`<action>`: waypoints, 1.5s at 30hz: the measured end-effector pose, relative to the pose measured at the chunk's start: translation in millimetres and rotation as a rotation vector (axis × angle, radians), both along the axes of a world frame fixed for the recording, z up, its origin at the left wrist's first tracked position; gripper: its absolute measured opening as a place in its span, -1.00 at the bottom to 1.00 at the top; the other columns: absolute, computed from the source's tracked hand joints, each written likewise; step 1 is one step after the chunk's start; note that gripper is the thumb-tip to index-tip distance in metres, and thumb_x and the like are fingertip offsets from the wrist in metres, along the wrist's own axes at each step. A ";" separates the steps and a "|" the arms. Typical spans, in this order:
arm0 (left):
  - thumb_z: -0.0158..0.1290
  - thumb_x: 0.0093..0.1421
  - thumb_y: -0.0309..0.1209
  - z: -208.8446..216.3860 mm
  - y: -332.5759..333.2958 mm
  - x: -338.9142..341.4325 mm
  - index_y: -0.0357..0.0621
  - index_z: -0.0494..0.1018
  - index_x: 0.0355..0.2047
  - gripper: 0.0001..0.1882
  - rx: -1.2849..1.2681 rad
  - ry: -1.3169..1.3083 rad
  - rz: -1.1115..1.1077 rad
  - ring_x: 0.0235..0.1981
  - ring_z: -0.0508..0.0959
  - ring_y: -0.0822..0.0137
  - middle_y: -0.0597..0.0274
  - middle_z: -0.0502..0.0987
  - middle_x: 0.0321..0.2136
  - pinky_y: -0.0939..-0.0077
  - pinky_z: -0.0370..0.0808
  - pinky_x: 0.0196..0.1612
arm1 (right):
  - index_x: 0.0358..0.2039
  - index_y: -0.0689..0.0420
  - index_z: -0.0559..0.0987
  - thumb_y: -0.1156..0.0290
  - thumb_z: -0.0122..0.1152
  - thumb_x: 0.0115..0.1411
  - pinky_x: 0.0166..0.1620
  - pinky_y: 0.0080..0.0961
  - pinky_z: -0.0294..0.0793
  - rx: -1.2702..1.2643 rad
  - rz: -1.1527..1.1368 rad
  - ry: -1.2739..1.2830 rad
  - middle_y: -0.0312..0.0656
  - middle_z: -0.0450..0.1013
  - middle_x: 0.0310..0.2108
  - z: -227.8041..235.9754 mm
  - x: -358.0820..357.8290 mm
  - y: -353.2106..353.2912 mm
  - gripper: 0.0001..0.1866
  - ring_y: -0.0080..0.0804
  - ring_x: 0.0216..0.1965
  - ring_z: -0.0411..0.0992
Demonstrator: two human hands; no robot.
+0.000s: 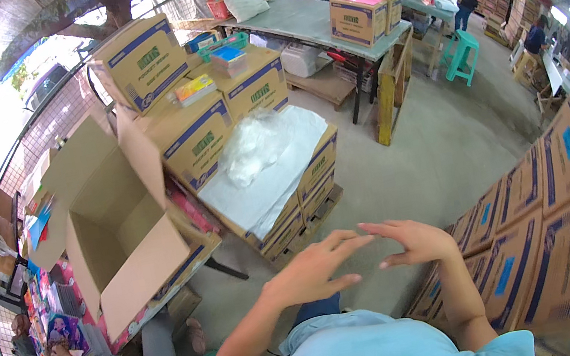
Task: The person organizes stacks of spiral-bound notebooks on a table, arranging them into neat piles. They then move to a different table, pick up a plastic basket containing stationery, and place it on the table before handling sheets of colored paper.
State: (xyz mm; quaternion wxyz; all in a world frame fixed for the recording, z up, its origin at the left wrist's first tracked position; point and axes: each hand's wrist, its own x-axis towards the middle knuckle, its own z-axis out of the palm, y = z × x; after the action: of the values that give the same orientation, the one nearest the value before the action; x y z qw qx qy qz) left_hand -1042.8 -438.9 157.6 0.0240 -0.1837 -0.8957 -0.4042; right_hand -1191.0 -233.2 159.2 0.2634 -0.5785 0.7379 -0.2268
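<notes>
Lying on a white sheet (259,202), the clear plastic (248,150) looks crumpled.

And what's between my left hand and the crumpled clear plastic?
In the head view, brown cardboard cartons, then the flat white sheet under that plastic.

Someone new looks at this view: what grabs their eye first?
Probably the left hand and right hand, raised close together at lower centre. Next, the large open carton at left, flaps spread, and the crumpled clear plastic on a white sheet atop stacked boxes mid-picture.
</notes>
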 end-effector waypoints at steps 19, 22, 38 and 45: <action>0.14 0.06 -0.28 136.0 -173.7 -405.7 0.39 0.46 -0.15 -0.69 0.655 1.210 -0.072 -0.14 0.33 0.55 0.72 0.37 -0.15 0.11 0.25 -0.11 | 0.11 0.09 0.34 0.17 0.28 0.02 -0.02 -0.31 0.35 -0.478 0.472 -0.049 -0.06 0.43 -0.09 43.1 -514.0 -382.0 -0.35 -0.15 -0.09 0.39; 0.14 0.07 -0.26 122.8 -210.4 -447.9 0.31 0.46 -0.15 -0.70 0.525 1.077 0.014 -0.14 0.33 0.53 0.71 0.38 -0.14 0.08 0.24 -0.08 | -0.03 0.15 0.46 0.20 0.31 -0.03 -0.14 -0.33 0.43 -0.549 0.361 -0.095 -0.08 0.47 -0.20 56.6 -582.6 -501.6 -0.46 -0.19 -0.22 0.46; -0.13 0.23 -0.14 -101.4 -529.4 -706.0 -0.34 -0.18 0.23 -0.25 0.158 0.102 2.421 -0.29 0.47 -0.28 -0.36 0.47 -0.35 0.04 0.38 -0.19 | 0.31 0.00 -0.18 0.11 0.28 -0.07 0.00 -0.05 0.28 -0.247 0.574 0.500 0.06 0.46 -0.16 -64.8 -662.0 -943.1 0.06 -0.09 -0.08 0.41; -0.05 0.12 -0.34 -158.8 -556.9 -652.4 -0.36 0.24 -0.31 -0.71 -0.141 0.039 2.328 -0.35 0.50 -0.22 -0.28 0.46 -0.44 0.07 0.45 -0.30 | 0.29 0.10 -0.05 0.38 0.31 0.01 -0.01 -0.45 0.37 -0.746 0.211 -0.970 -0.03 0.37 -0.02 -80.2 -792.4 -827.1 -0.08 -0.35 -0.10 0.41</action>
State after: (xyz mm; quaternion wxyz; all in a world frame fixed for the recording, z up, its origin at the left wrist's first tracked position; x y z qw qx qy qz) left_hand -1695.3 -995.8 -1.3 0.3840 0.7420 -0.5430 -0.0845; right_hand -1983.5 -1060.3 79.0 0.3700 -0.5322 0.3443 -0.6792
